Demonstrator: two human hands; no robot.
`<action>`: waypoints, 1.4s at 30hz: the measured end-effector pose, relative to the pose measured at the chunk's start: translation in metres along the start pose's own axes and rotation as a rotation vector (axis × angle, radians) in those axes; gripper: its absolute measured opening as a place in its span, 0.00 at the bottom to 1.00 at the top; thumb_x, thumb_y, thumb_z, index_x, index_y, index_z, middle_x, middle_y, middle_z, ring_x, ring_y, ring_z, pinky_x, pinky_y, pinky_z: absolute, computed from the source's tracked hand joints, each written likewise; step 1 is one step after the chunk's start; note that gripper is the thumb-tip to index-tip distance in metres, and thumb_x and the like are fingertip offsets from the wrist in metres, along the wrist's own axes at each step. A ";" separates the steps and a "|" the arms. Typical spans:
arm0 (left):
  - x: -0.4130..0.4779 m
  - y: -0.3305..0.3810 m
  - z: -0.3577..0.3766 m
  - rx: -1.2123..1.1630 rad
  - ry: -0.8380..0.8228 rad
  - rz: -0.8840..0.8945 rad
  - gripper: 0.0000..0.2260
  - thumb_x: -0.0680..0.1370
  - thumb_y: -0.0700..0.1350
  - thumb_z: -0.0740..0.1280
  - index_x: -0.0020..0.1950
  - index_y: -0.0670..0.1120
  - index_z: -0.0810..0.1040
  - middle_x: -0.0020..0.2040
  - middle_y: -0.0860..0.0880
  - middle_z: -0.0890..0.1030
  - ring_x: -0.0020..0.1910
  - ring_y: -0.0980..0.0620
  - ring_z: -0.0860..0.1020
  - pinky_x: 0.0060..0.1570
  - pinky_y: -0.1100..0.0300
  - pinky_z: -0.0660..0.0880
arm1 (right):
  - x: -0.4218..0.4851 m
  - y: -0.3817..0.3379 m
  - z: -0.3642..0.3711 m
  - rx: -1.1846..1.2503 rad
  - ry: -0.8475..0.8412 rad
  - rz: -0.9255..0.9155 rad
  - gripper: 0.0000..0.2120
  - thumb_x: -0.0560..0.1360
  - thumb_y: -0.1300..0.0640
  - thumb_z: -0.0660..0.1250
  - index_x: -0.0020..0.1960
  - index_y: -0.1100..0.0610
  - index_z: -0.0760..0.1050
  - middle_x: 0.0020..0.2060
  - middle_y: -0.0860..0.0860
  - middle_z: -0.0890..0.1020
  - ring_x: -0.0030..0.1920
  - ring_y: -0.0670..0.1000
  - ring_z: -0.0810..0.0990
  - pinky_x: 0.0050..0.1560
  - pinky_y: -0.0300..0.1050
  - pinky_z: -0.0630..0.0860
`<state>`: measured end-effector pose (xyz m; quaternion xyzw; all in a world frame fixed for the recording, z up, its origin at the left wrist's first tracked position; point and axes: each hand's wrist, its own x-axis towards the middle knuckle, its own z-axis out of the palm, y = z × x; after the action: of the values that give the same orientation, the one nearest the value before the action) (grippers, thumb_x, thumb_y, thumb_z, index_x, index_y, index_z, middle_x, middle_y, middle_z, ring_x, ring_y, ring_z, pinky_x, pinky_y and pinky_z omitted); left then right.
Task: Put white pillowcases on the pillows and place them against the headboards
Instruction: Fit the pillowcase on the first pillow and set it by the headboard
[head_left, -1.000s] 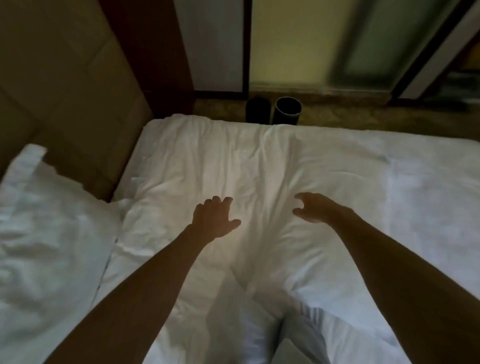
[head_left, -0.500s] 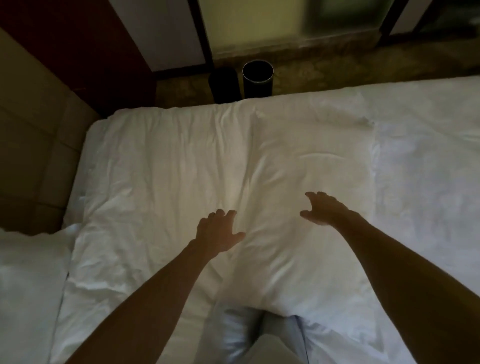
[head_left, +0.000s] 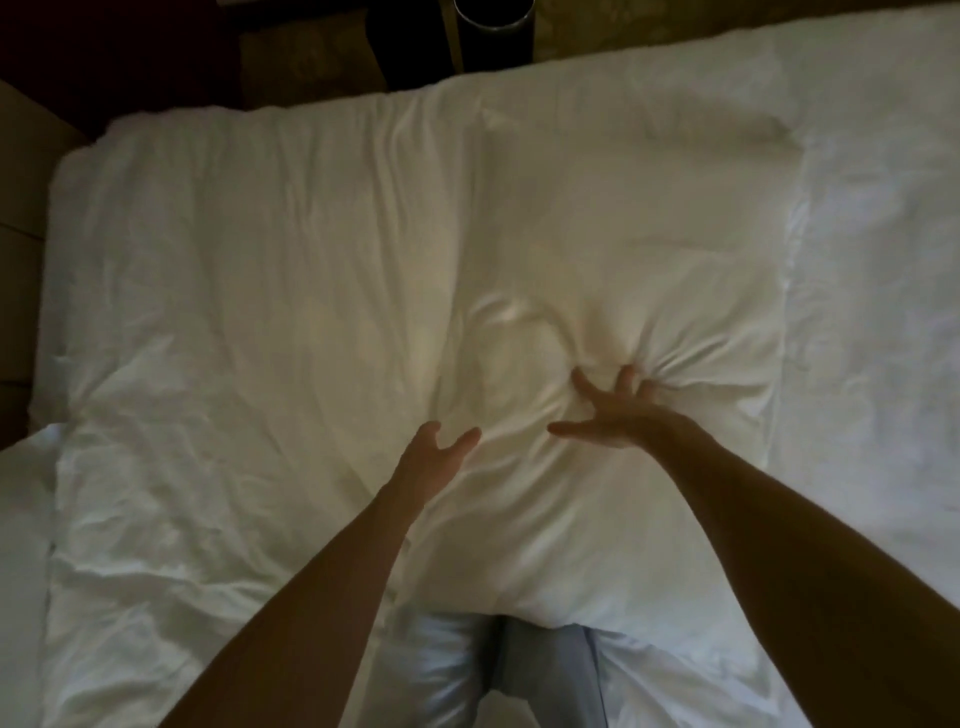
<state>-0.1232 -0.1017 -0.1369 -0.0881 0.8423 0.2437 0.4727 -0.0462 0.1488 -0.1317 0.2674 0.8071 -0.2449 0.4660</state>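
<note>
A: State the position of the work item.

B: The pillow (head_left: 613, 322) lies flat on the bed (head_left: 218, 291), on the right half of the frame, its long axis running away from the wearer. It is not against the headboard (head_left: 21, 171), a padded tan panel visible only at the left edge.

A: State the condition of the hands.

B: The right hand (head_left: 618, 415) is spread wide, fingertips (head_left: 626, 375) pressed into the pillow's centre; the cloth puckers in radial creases around them. It pins the fabric and encloses nothing. The left hand (head_left: 441, 449) is open, fingers loosely curved, at the pillow's left edge. Whether it touches the cloth cannot be confirmed; the frame is dim and motion-blurred.

A: Why this placement?

B: Probable purpose: one hand bears down on the filling while the other takes the side seam, a bracing posture for a lift or turn toward the headboard.

A: Materials?

B: White woven cotton throughout, matte and finely wrinkled. The pillow is plump and yielding, a rounded rectangle. The duvet beneath is flatter, with long shallow folds.
</note>
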 end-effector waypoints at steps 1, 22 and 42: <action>0.003 0.001 0.005 -0.031 -0.005 -0.002 0.41 0.72 0.67 0.68 0.78 0.47 0.60 0.75 0.45 0.66 0.71 0.45 0.69 0.68 0.52 0.68 | 0.004 0.001 0.000 -0.005 0.008 0.003 0.52 0.63 0.20 0.60 0.77 0.35 0.36 0.76 0.62 0.32 0.75 0.71 0.36 0.72 0.73 0.46; -0.064 0.098 -0.035 0.486 0.208 0.410 0.25 0.75 0.56 0.65 0.69 0.50 0.67 0.58 0.47 0.79 0.57 0.42 0.78 0.51 0.55 0.72 | -0.048 -0.030 -0.054 -0.052 0.259 -0.079 0.40 0.74 0.41 0.70 0.79 0.49 0.54 0.75 0.58 0.63 0.74 0.61 0.64 0.71 0.60 0.65; -0.279 -0.036 -0.244 0.816 0.616 0.781 0.16 0.77 0.51 0.65 0.64 0.52 0.69 0.54 0.49 0.79 0.50 0.45 0.79 0.43 0.56 0.69 | -0.320 -0.279 -0.062 -0.790 0.697 -0.708 0.04 0.75 0.50 0.67 0.48 0.48 0.72 0.42 0.47 0.77 0.45 0.51 0.77 0.45 0.46 0.70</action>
<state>-0.1433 -0.2765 0.1918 0.3460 0.9344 0.0216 0.0813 -0.1336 -0.0819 0.2191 -0.1438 0.9805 0.0336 0.1300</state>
